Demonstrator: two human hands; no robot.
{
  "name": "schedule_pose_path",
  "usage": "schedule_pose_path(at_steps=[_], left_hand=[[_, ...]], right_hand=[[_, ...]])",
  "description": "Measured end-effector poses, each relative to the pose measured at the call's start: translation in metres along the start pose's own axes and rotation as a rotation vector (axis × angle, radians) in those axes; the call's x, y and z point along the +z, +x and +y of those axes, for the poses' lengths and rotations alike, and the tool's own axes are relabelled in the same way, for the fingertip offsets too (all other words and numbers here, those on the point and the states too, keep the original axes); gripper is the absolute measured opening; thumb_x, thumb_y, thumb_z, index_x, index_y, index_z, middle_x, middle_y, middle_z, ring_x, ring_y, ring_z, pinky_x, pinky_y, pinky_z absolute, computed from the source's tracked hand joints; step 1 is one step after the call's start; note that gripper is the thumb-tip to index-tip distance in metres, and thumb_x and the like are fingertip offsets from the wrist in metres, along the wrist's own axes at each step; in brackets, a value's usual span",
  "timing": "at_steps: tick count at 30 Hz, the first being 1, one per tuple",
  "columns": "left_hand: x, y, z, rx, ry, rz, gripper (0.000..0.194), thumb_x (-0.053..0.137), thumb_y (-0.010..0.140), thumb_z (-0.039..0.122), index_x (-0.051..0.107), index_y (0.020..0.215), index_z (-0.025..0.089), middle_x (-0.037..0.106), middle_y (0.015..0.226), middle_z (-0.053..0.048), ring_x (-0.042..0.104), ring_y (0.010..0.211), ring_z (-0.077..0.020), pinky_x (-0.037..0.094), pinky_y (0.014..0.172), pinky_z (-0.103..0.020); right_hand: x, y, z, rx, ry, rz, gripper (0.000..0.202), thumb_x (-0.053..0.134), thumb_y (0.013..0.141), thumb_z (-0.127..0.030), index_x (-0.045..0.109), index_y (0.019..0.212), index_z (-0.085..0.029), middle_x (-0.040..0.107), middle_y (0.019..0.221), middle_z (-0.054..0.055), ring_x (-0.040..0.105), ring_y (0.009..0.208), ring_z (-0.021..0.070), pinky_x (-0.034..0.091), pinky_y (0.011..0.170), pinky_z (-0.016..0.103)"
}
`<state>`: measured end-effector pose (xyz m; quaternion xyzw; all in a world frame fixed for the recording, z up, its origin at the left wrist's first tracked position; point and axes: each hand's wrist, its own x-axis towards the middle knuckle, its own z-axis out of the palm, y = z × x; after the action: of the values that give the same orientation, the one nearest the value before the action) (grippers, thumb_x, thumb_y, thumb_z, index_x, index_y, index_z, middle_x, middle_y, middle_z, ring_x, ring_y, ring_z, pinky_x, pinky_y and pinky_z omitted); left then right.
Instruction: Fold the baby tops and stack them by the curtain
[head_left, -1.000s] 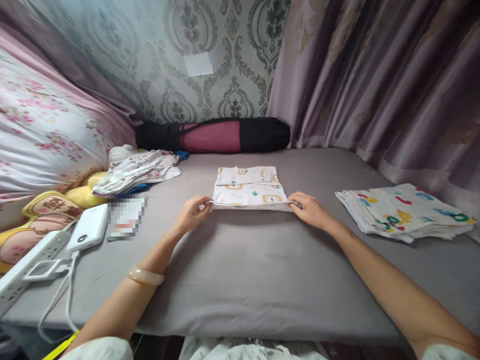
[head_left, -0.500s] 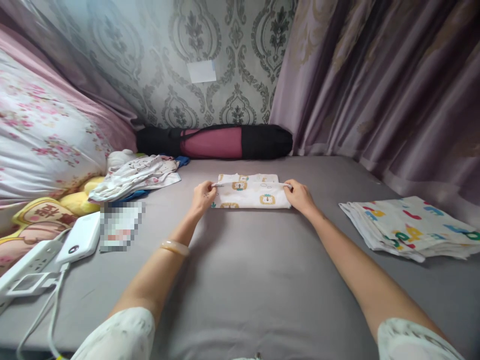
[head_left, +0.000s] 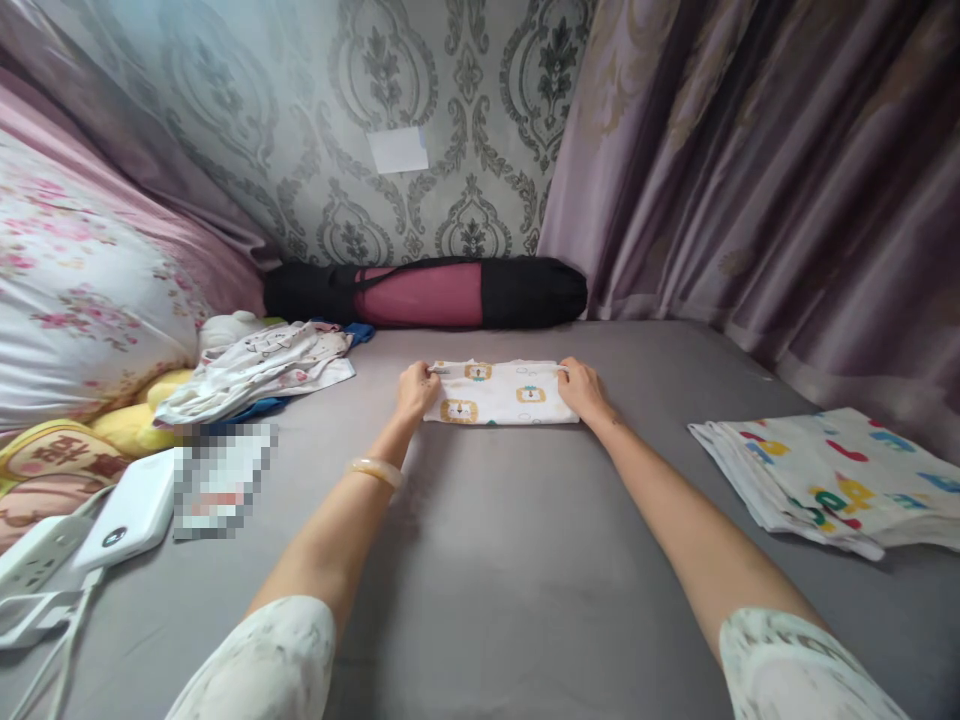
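A white cloth (head_left: 499,395) printed with yellow lion faces lies folded in a flat band on the grey sheet (head_left: 517,560). My left hand (head_left: 418,388) pinches its far left corner, the fingers closed on the edge. At the far right corner, my right hand (head_left: 581,388) is closed on the same cloth in a similar pinch. Both arms reach straight forward, and a pale bangle (head_left: 376,470) circles the left wrist. The fingertips are partly hidden by the hands and the fabric.
To the right lies a folded cloth stack (head_left: 832,480) with colourful prints. A rolled bag (head_left: 420,295) rests against the wall. At left are crumpled clothes (head_left: 262,370), a white power bank (head_left: 131,510), a power strip (head_left: 41,555) and a floral pillow (head_left: 82,290).
The raised far edge of the cloth has come down over the strip behind it, so the band looks flatter. Both hands moved slightly with it, staying at the corners. The view shifted a little.
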<state>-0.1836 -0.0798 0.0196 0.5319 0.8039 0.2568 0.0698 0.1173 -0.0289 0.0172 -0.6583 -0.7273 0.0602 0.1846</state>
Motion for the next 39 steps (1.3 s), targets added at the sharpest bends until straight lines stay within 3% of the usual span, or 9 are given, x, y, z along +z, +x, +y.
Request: schedule_pose_path(at_steps=[11,27,39], left_hand=[[0.021,0.021,0.008,-0.037,0.067,0.026,0.026,0.041,0.092,0.02,0.063,0.104,0.016,0.069,0.108,-0.015,0.064,0.104,-0.0277,0.046,0.08,-0.033],[0.032,0.014,0.008,-0.018,0.122,0.003,0.028,0.035,0.095,0.02,0.054,0.114,0.013,0.062,0.116,-0.02,0.063,0.107,-0.0302,0.049,0.086,-0.039],[0.037,0.011,0.008,-0.065,0.14,0.04,0.032,0.032,0.098,0.027,0.055,0.114,0.013,0.063,0.119,-0.02,0.063,0.11,-0.0303,0.048,0.088,-0.038]], right_hand=[[0.015,0.02,-0.002,0.018,-0.03,-0.003,0.032,0.039,0.098,-0.021,0.057,0.124,-0.017,0.064,0.122,0.014,0.061,0.111,0.0253,0.045,0.088,0.032],[0.022,0.029,0.0,0.0,-0.067,-0.002,0.03,0.037,0.099,-0.021,0.057,0.12,-0.014,0.065,0.118,0.017,0.062,0.109,0.0274,0.045,0.088,0.034],[0.029,0.035,0.011,0.163,0.0,0.001,0.038,0.042,0.1,-0.037,0.055,0.127,-0.015,0.067,0.117,0.018,0.064,0.108,0.0276,0.045,0.088,0.035]])
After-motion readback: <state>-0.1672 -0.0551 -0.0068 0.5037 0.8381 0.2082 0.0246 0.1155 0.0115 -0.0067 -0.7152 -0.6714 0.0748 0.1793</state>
